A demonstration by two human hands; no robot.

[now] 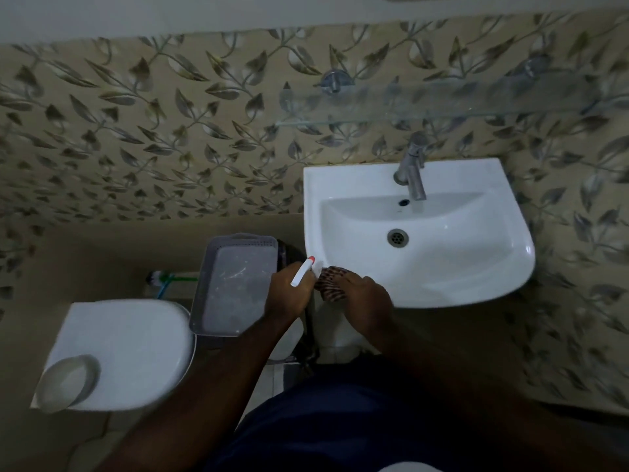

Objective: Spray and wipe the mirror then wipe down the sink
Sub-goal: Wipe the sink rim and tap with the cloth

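Observation:
A white wall-hung sink [503, 253] with a steel tap [412, 172] and a round drain [397, 237] fills the right middle. My left hand [287, 294] is closed around a white spray bottle [302, 271] with a red tip, held just left of the sink's front-left corner. My right hand [367, 301] grips a dark patterned cloth [332, 282] against that same front corner of the sink. Only a thin dark strip of the mirror shows at the very top edge.
A grey plastic basket [235, 284] stands left of the sink, beside my left hand. A white toilet [126, 349] with its lid down sits at the lower left. A glass shelf [442, 100] hangs above the tap. Leaf-patterned tiles cover the wall.

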